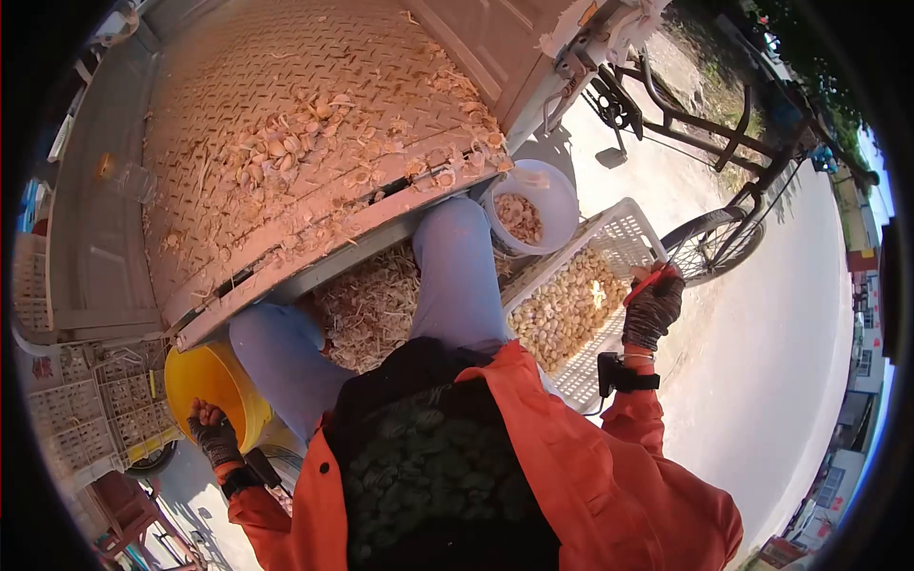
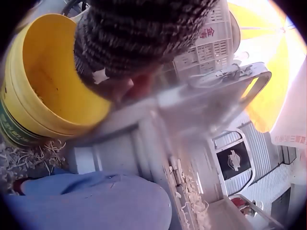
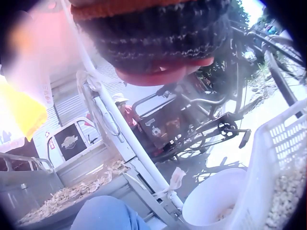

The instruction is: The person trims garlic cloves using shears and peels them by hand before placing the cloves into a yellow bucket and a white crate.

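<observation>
My right hand, in a dark knit glove, grips a red-handled tool beside a white perforated crate. In the right wrist view the tool's red curved handle shows below the glove; its working end is hidden. Pale garlic bulbs fill the crate's bottom. My left hand, also gloved, is at the rim of a yellow bucket. The left wrist view has the dark glove overlapping this bucket, fingertips mostly hidden; I cannot tell whether they hold anything.
In front is a metal truck bed with a garlic pile and loose skins. A white bucket with scraps stands by the crate. Dry trimmings lie between the knees. A bicycle stands right; stacked crates are left.
</observation>
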Motion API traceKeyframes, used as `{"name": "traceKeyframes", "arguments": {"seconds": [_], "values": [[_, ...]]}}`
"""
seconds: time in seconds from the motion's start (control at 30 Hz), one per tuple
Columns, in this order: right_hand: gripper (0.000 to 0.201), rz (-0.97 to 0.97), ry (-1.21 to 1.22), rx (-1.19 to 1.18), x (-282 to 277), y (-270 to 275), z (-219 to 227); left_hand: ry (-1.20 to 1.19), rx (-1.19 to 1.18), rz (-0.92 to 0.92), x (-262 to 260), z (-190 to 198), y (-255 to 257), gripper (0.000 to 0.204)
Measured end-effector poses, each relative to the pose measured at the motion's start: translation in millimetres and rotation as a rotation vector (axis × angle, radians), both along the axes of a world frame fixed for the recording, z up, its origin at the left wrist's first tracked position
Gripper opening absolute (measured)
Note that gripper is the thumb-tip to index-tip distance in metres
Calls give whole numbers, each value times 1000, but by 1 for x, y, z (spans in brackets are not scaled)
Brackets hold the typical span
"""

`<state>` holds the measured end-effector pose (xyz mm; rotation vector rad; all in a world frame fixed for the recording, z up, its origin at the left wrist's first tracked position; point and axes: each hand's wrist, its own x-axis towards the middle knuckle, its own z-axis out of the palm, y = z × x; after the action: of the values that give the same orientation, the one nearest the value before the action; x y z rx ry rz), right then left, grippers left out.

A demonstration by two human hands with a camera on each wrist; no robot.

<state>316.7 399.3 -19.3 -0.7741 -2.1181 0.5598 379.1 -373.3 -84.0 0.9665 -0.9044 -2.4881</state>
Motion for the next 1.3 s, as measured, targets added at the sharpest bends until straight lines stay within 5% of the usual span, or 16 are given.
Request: {"name": "traceKeyframes", "arguments": {"seconds": [0.2, 0.27, 0.33, 0.4, 0.43, 0.47, 0.5, 0.53, 0.6, 0.7, 0.77, 0.83, 0.97, 1.07, 1.13, 1.3], "values": [[21, -5, -162, -73, 10, 33, -79, -650, -677, 271, 28, -58, -30, 18], [20, 196, -157, -129, -26, -42, -29, -867, -735, 114, 28, -62, -26, 22], [20, 599, -254, -665, -75, -118, 27, -884, -813, 22, 43, -101, -59, 30], [22, 859, -263, -814, -138, -157, 17, -952, -1602, -205, 56, -148, -80, 37], [21, 861, -193, -755, -176, -173, -9, -954, -1585, -210, 55, -150, -78, 37], [22, 890, -205, -74, -202, -206, 10, -1068, -1570, -265, 55, -145, -76, 41], [24, 922, -320, -127, -232, -230, 19, -1178, -1552, -323, 55, -141, -75, 47], [24, 947, -248, -59, -249, -259, 36, -1175, -1537, -330, 46, -124, -67, 47], [25, 1127, -162, -173, -302, -287, 11, -781, -898, -214, 20, -80, -50, 55], [27, 1125, -359, 21, -337, -324, 25, -1125, -1375, -72, 6, -70, -43, 53], [28, 1257, -388, 26, -354, -333, 18, -842, -1546, 88, -14, -20, -9, 43], [28, 1217, -467, 52, -361, -341, 20, -339, -1219, 121, -47, 32, 49, 33], [29, 1167, -587, -42, -365, -346, 26, 37, -988, -333, -154, 131, 171, 21], [32, 1004, -432, 10, -363, -333, 22, 288, -1280, -620, -246, 108, 198, 26], [32, 1161, -415, -255, -356, -315, 14, 304, -1715, -490, -299, 88, 218, 33], [27, 1220, -447, -459, -315, -302, 57, 85, -1946, -729, -352, 79, 244, 39]]}}
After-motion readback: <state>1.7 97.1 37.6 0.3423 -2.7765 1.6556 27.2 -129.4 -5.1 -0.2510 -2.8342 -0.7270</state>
